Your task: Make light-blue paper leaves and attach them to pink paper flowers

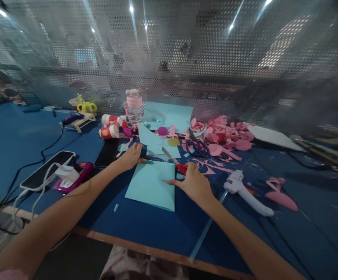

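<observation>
**Hands on a sheet of blue paper**

The left hand (132,155) rests flat on the far corner of the light-blue paper sheet (151,184) on the blue table (157,225). The right hand (193,182) grips red-handled scissors (176,163), one finger pressing the sheet's edge.

No lettering can be read anywhere. The red-and-white cups (109,132) carry a small yellowish mark — too blurred to make out.
</observation>
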### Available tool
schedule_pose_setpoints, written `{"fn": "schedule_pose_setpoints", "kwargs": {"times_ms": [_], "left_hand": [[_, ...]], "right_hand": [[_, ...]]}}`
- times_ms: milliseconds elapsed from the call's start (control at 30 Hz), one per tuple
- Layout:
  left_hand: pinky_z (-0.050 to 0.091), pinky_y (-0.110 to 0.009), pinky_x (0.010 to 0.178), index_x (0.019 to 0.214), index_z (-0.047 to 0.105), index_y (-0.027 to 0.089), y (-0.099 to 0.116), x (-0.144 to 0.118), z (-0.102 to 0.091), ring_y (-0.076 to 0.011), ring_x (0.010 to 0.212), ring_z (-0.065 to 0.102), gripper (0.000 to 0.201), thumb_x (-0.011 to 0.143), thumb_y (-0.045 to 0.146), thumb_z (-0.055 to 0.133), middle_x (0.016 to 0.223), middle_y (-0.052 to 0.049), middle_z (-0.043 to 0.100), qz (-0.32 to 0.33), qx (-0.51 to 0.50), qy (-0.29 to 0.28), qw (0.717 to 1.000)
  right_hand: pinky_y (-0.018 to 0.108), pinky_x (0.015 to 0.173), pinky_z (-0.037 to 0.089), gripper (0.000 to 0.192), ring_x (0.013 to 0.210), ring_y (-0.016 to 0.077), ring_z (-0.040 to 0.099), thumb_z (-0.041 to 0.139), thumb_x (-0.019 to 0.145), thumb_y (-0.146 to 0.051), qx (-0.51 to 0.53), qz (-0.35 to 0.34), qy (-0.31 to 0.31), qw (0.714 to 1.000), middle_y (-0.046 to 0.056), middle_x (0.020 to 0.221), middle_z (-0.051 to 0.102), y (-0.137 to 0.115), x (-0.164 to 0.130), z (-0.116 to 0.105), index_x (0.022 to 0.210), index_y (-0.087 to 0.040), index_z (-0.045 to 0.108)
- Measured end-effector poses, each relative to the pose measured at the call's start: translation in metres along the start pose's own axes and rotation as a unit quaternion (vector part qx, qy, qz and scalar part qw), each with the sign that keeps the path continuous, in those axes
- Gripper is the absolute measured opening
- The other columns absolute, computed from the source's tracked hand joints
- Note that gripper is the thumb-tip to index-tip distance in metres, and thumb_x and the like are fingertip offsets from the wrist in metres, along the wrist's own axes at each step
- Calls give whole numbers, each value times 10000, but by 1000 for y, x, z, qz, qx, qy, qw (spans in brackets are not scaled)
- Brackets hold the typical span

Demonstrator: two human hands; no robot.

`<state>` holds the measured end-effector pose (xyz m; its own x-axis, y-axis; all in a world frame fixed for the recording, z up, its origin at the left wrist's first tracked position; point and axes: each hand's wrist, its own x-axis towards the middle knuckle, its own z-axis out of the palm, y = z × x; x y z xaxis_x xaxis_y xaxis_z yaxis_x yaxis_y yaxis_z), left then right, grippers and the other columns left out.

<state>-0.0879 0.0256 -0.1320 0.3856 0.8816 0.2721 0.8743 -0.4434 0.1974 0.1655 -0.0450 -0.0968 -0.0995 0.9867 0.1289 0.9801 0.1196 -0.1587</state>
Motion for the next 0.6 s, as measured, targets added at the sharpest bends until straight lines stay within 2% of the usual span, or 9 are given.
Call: {"fn": "schedule_pose_setpoints", "kwargs": {"times_ms": [167,300,400,500,600], "left_hand": [[401,-439,814,1110,400,59,4,-4,-5,-306,995,471,552,819,527,368,1026,-173,478,-37,59,-5,998],[384,-496,810,1192,359,77,5,-11,-10,-374,1052,427,755,699,640,465,1117,-209,431,-25,108,1,994],[387,-478,823,1206,345,62,3,-12,-8,-365,1047,441,842,645,671,499,1099,-215,437,-1,108,-4,994],[385,-462,837,1180,354,23,-2,-10,-3,-351,1027,459,839,663,672,477,1046,-216,460,25,103,-8,994],[401,-453,814,1137,377,53,-6,-10,-1,-343,1009,472,791,663,679,470,1030,-199,463,34,79,-13,996]], "right_hand": [[291,525,387,739,794,290,616,474,582,-760,1,4,-8,1000,140,916,575,0,0,-3,970,-136,405],[304,545,397,757,797,300,616,496,563,-758,1,10,-21,1000,132,906,579,0,0,-5,979,-132,407],[312,550,401,776,802,307,614,497,549,-766,0,14,-23,1000,138,925,573,1,1,-5,987,-131,408],[317,556,406,800,808,309,612,517,518,-770,6,15,-24,1000,134,919,574,2,2,-5,988,-132,409],[320,570,409,794,813,308,613,516,516,-772,12,13,-20,1000,135,914,580,2,2,-4,983,-138,410]]}}
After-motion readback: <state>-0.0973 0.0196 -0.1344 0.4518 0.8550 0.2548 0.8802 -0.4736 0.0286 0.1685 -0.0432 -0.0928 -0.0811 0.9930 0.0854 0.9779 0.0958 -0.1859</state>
